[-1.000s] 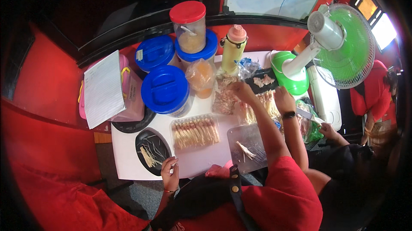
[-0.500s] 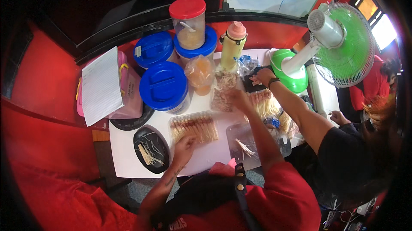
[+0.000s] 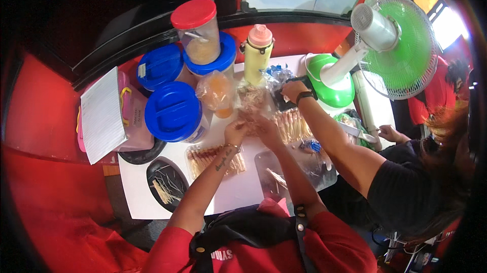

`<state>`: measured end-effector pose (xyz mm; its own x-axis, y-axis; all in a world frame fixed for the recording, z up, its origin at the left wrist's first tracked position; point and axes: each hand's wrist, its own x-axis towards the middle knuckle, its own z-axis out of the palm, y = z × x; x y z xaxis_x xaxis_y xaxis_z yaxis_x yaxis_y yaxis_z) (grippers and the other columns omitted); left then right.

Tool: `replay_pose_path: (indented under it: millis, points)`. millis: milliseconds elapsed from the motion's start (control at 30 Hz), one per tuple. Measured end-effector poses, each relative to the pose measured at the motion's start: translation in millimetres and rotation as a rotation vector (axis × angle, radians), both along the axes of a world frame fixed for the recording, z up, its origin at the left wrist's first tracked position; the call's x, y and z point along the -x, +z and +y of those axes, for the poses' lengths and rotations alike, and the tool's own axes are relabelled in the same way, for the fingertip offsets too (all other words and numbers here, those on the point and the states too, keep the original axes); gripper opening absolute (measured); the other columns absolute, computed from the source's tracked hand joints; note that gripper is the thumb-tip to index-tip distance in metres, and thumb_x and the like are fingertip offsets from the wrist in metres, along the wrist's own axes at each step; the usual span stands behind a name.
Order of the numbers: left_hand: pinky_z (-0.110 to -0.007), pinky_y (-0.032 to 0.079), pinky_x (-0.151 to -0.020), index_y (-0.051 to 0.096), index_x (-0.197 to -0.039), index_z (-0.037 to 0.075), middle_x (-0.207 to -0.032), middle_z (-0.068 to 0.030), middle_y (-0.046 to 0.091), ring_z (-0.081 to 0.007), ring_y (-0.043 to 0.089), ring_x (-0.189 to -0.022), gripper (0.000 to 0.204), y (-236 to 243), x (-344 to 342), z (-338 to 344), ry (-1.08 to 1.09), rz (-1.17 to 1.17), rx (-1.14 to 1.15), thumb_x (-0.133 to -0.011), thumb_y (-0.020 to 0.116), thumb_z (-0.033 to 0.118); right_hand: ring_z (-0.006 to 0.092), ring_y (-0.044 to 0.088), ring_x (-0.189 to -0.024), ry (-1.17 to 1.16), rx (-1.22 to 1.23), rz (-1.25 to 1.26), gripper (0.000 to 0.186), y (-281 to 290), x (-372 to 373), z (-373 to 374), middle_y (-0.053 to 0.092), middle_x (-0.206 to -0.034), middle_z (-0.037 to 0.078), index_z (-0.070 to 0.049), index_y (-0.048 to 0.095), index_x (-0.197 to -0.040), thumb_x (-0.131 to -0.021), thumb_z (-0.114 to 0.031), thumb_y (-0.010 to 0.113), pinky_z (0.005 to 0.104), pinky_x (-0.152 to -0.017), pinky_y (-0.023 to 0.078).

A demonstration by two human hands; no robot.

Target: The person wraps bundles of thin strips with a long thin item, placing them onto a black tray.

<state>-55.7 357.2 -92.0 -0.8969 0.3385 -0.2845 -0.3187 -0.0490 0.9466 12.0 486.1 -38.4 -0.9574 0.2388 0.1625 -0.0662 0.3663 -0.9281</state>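
Note:
My left hand and my right hand meet over the middle of the table at pale pink sliced meat, below an open bag of meat. The fingers of both are closed; what the left pinches is too small to name, while the right grips at the meat. Under my left forearm lies a clear tray of pale enoki bundles wrapped in meat; more bundles lie right of my hands. A black oval plate of loose strands is at the left, a clear board beside my right forearm.
A co-worker's hand reaches onto a black tray; their other hand is at the right edge. Blue-lidded tubs, a red-lidded jar, a bottle, a pink box and a fan line the back and sides.
My left hand has moved from the front left, over the bundle tray, up to join my right at the meat. The co-worker's arm has reached across to the black tray.

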Motion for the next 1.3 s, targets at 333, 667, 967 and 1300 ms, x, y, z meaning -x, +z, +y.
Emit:
replay_pose_path:
  millis: [333,667,967,1300]
  points:
    - [-0.025,0.049,-0.066,0.067,-0.086,0.005,-0.08,-0.0069,0.067,-0.0131,0.062,-0.073,0.017,40,-2,12,-0.151,0.203,0.315,-0.069,0.065,0.009,0.0216,0.062,-0.083,-0.101,-0.056,-0.141,0.036,-2,0,10,0.062,-0.098,0.015,-0.002,0.054,-0.111,-0.076,-0.004,0.056,0.0295,-0.072,0.048]
    - [-0.026,0.045,-0.063,0.061,-0.096,0.009,-0.087,-0.0002,0.062,-0.0108,0.058,-0.078,0.02,53,4,0,-0.158,-0.253,0.247,-0.079,0.055,0.018,0.0098,0.057,-0.082,-0.073,0.195,-0.075,0.031,-31,2,24,0.06,-0.094,0.005,0.0,0.055,-0.109,-0.079,0.001,0.048,0.0245,-0.069,0.048]
    - [-0.03,0.043,-0.063,0.059,-0.102,0.011,-0.091,0.0005,0.06,-0.0089,0.054,-0.074,0.027,68,-4,-4,-0.291,-0.195,0.147,-0.08,0.06,0.026,0.0111,0.058,-0.081,0.041,0.392,-0.036,0.029,-14,7,18,0.061,-0.094,0.006,0.0,0.057,-0.106,-0.079,0.003,0.049,0.0239,-0.071,0.047]
    - [-0.027,0.046,-0.064,0.062,-0.087,0.0,-0.074,-0.0046,0.061,-0.0128,0.056,-0.065,0.019,54,16,-4,-0.244,0.738,0.401,-0.08,0.059,0.018,0.0128,0.058,-0.081,-0.027,0.257,-0.106,0.02,-3,7,30,0.063,-0.089,0.008,0.0,0.061,-0.098,-0.08,-0.005,0.055,0.0254,-0.07,0.046]
